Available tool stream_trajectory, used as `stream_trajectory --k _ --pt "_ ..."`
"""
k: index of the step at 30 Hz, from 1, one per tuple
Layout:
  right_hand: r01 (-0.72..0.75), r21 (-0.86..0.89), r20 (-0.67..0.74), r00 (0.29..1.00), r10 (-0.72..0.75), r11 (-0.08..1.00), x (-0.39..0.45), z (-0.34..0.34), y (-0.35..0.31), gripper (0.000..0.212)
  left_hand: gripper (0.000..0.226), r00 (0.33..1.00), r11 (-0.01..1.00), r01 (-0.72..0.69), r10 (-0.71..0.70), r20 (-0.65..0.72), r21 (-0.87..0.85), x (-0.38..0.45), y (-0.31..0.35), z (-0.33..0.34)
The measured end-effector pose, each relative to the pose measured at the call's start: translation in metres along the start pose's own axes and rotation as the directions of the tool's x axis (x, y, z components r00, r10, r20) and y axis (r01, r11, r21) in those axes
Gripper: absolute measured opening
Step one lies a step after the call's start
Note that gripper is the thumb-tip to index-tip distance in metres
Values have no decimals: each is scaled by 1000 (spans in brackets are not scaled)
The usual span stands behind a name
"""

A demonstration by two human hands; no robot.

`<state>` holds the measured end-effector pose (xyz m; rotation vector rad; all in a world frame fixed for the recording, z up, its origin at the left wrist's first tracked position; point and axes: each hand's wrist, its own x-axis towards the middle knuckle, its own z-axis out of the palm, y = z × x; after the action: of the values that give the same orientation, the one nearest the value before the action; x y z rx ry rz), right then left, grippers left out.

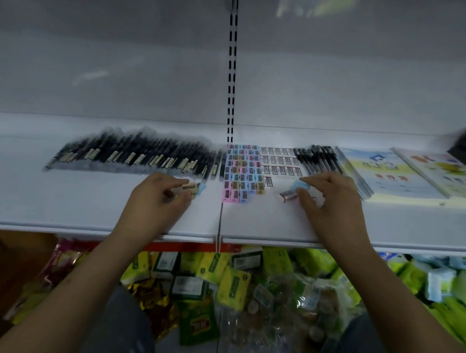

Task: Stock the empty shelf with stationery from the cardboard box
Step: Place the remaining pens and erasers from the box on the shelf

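Sharpener (189, 187) in left grip (159, 197), eraser (288, 195) touching right grip (329, 199)

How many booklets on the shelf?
2, both at the shelf's right end: the blue-and-yellow booklet beside the clear pens, and the pale booklet overlapping its right edge, cut off by the frame. More may lie underneath or out of view.

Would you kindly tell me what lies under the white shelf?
Below the white shelf lie green and yellow snack packets and clear bags. The person's forearms cover some; anything further back under the shelf is hidden.
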<state>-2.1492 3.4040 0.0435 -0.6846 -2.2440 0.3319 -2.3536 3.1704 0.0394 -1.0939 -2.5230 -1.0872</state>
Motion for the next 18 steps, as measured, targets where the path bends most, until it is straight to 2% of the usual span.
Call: stream_trajectory --k 2,4,7,9,12,14,18 --pt "70 11 -25 997 -69 998 1 1 -15 21 29 998 999 -35 34 -45 -26 -3 3 -4" --pt "182 -81 -16 983 -184 980 -1 5 -26 19 27 989 992 -122 121 -87 -8 -8 11 -6" --pt "276 -180 54 961 -271 944 -8 13 -31 24 32 970 971 -238 238 -37 6 -17 31 -1" --pt "287 -186 113 956 -269 940 -12 16 -31 27 43 956 955 -292 291 31 56 -22 42 8" --pt "299 -152 146 950 -277 942 -14 17 -26 25 40 939 933 -340 329 98 122 -28 47 19" --pt "300 -101 152 947 -283 949 -14 17 -25 21 38 938 934 -340 328 114 112 -29 45 23" --pt "237 46 195 951 -242 970 -14 16 -28 31 45 927 939 -344 336 168 23 -30 45 20"
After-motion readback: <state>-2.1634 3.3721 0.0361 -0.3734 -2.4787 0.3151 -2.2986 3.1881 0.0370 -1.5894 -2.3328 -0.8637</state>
